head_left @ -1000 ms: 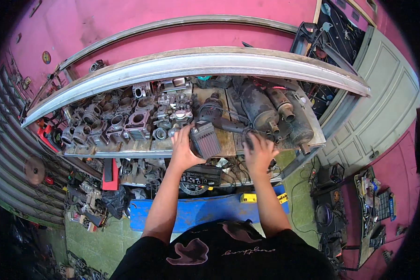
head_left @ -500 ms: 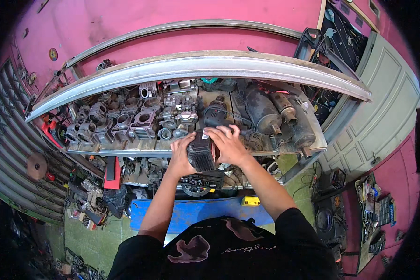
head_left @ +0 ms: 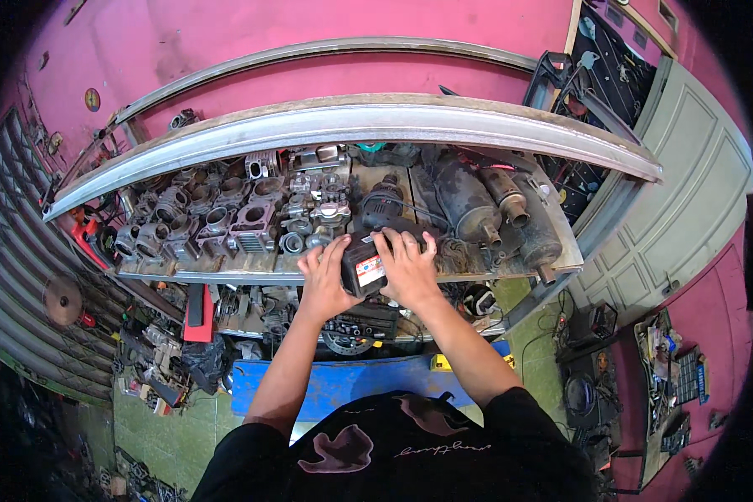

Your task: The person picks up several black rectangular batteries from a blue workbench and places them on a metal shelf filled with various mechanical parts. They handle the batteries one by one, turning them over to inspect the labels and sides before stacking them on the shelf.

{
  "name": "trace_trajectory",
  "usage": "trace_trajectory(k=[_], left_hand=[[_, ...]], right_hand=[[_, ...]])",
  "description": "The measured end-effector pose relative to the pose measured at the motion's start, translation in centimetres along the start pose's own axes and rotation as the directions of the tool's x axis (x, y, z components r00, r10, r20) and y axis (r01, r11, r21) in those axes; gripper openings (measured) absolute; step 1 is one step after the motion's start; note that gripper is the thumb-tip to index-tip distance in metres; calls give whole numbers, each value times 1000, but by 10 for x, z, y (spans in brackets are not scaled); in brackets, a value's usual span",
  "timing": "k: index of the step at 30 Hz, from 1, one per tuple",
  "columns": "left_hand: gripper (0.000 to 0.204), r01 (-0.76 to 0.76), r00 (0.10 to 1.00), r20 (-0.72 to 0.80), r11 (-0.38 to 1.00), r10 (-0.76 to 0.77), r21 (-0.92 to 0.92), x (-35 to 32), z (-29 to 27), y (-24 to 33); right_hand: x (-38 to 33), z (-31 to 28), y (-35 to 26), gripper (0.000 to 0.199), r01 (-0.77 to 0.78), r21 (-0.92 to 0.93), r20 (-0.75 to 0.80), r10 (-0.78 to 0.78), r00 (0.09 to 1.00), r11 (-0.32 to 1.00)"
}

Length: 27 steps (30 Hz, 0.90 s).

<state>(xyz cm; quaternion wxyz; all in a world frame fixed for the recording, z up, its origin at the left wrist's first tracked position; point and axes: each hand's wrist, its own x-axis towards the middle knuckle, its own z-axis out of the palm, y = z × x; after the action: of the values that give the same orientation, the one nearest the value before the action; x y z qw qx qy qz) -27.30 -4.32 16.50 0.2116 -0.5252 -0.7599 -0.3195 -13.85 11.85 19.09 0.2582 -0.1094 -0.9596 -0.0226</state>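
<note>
Between my two hands is a boxy black battery [head_left: 363,258] with a red and white label on the side facing me. My left hand [head_left: 323,280] grips its left side, thumb low and fingers over the upper edge. On the opposite side, my right hand [head_left: 410,272] presses with its fingers bent over the top. The battery is held up at the front edge of the shelf [head_left: 301,276]. Just behind it lies a dark power drill [head_left: 385,203] with a cord.
Metal engine cylinders [head_left: 255,216] and carburetors [head_left: 330,209] crowd the shelf's left; mufflers [head_left: 468,201] lie at right. A metal beam [head_left: 360,117] crosses above. Below are a blue bench [head_left: 309,385], a yellow box [head_left: 441,362] and a red item [head_left: 199,314].
The battery has been turned in my hands, so its red and white label now shows where a ribbed dark side was. My right fingers have shifted along its top.
</note>
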Motion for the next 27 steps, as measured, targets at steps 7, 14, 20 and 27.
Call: trace_trajectory(k=[7, 14, 20, 27], left_hand=[[117, 51, 998, -34, 994, -55, -101, -6, 7, -20], [119, 158, 987, 16, 976, -158, -147, 1, 12, -27], [120, 131, 991, -12, 978, -135, -164, -2, 15, -28], [121, 139, 990, -6, 978, -142, -154, -4, 13, -26]], right_hand=[[-21, 0, 4, 106, -10, 106, -76, 18, 997, 994], [-67, 52, 77, 45, -625, 33, -385, 587, 712, 780], [-58, 44, 96, 30, -625, -59, -52, 622, 781, 779], [-25, 21, 7, 28, -284, 315, -384, 395, 834, 906]])
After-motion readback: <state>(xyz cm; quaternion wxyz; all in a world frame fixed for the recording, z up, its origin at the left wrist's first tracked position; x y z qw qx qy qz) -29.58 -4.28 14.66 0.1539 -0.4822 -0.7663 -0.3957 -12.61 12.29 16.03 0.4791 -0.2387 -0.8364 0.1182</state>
